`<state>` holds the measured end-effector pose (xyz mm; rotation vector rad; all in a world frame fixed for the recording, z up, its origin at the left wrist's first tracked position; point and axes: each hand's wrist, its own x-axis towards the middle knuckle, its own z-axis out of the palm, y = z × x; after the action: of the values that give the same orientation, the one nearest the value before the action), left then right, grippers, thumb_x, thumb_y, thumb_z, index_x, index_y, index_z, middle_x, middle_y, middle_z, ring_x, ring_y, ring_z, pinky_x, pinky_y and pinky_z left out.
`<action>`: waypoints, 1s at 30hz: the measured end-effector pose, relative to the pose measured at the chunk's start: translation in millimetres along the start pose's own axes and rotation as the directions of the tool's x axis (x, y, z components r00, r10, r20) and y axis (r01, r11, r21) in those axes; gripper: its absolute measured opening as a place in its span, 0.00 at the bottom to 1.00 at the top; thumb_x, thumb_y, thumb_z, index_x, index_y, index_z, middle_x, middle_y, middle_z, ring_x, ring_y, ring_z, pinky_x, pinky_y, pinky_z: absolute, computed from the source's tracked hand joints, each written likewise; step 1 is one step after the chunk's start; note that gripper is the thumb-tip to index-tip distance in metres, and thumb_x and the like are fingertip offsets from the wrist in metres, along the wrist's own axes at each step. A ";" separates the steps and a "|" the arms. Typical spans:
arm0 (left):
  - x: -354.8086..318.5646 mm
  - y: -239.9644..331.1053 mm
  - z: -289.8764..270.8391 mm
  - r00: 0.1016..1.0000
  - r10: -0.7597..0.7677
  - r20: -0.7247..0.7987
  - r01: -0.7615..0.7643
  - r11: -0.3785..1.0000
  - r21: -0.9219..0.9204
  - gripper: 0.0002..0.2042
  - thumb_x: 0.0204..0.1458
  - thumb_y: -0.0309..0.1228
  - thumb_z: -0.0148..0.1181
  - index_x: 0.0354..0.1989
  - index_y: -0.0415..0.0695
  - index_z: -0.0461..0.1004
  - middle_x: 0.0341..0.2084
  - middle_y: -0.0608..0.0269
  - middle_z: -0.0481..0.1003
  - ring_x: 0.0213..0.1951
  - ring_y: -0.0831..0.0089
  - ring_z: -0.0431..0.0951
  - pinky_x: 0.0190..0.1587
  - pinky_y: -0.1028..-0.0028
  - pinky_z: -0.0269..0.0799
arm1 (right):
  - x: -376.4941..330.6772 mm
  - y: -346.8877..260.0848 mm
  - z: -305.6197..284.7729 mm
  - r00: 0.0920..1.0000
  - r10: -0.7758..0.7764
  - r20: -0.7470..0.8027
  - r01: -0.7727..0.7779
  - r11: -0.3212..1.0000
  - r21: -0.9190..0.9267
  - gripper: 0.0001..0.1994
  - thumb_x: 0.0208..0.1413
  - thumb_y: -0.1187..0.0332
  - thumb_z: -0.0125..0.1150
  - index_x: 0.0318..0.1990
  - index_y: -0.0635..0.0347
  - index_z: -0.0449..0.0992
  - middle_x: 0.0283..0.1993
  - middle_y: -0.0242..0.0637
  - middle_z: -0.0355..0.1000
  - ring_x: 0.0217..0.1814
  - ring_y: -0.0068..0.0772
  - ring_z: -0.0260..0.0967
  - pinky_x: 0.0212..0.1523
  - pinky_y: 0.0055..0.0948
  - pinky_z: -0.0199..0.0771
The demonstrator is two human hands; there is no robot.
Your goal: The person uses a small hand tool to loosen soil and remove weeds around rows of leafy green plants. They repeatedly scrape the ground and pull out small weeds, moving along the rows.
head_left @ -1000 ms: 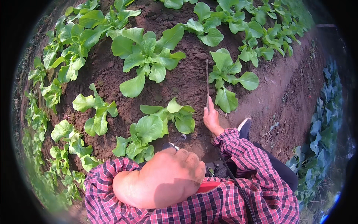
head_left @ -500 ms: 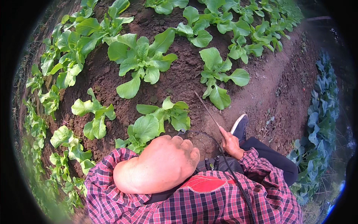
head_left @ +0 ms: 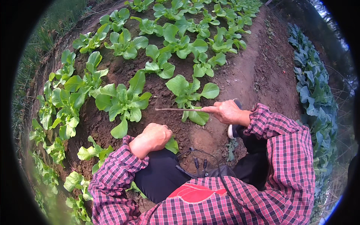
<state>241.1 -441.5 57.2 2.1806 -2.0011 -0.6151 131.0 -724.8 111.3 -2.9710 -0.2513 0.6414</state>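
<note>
My right hand (head_left: pixel 227 111) is closed round one end of a thin brown stick (head_left: pixel 176 109). The stick points left, nearly level, across the lower leaves of a lettuce plant (head_left: pixel 183 90), its tip over bare soil. Left of that tip grows a larger lettuce plant (head_left: pixel 125 103). My left hand (head_left: pixel 155 135) is closed, knuckles up, in front of my left knee. Its fingertips and anything in them are hidden. Beside it, the leaf of another lettuce (head_left: pixel 172 145) shows, mostly covered by the hand and knee.
More lettuce rows (head_left: pixel 176 41) fill the brown soil bed ahead and to the left. A trodden dirt strip (head_left: pixel 243 71) runs along the right, with blue-green leafy plants (head_left: pixel 309 90) beyond. A black cable (head_left: pixel 228 187) crosses my plaid shirt; my shoe (head_left: pixel 234 129) is on the dirt.
My view has shifted, showing more of the bed. The stick has swung from slanting forward to pointing left. My left hand has moved lower and left in the picture, and my left knee now shows.
</note>
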 end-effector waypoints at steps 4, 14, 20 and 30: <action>-5.0 0.9 2.6 0.998 -0.035 0.046 0.038 0.997 -0.064 0.08 0.42 0.27 0.51 0.30 0.40 0.72 0.25 0.54 0.73 0.28 0.55 0.76 0.28 0.63 0.72 | -4.6 44.3 -10.4 0.975 0.163 -0.150 -0.115 0.952 0.285 0.22 0.50 0.68 0.53 0.55 0.41 0.66 0.45 0.40 0.73 0.44 0.48 0.70 0.42 0.43 0.70; 131.0 -7.4 18.9 0.971 0.079 0.225 -0.007 0.952 -0.305 0.22 0.40 0.26 0.55 0.48 0.36 0.67 0.41 0.46 0.71 0.43 0.53 0.73 0.44 0.63 0.70 | -72.7 232.2 69.1 0.875 0.472 -0.110 -0.288 0.687 0.667 0.21 0.50 0.74 0.54 0.54 0.59 0.67 0.50 0.46 0.70 0.54 0.41 0.67 0.53 0.30 0.64; 301.6 9.9 129.9 0.940 -0.274 0.204 0.317 0.476 -0.820 0.23 0.44 0.28 0.56 0.51 0.34 0.63 0.41 0.40 0.71 0.46 0.50 0.72 0.48 0.63 0.67 | -75.2 300.9 136.0 0.871 0.478 0.117 -0.440 0.651 0.619 0.21 0.50 0.72 0.55 0.54 0.60 0.66 0.50 0.51 0.69 0.54 0.48 0.66 0.54 0.33 0.64; 305.3 -9.4 143.3 0.424 -0.877 0.224 0.602 0.088 -0.794 0.28 0.46 0.23 0.49 0.59 0.41 0.53 0.33 0.45 0.74 0.38 0.49 0.73 0.42 0.60 0.68 | -26.3 386.3 135.9 1.000 -0.003 0.016 -0.003 0.934 0.356 0.16 0.50 0.65 0.57 0.49 0.50 0.71 0.32 0.43 0.72 0.31 0.47 0.71 0.30 0.38 0.71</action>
<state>210.1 -712.0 -142.0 2.2288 -0.0219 -0.9130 105.3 -1101.6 -49.3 -2.6179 -0.1198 0.6349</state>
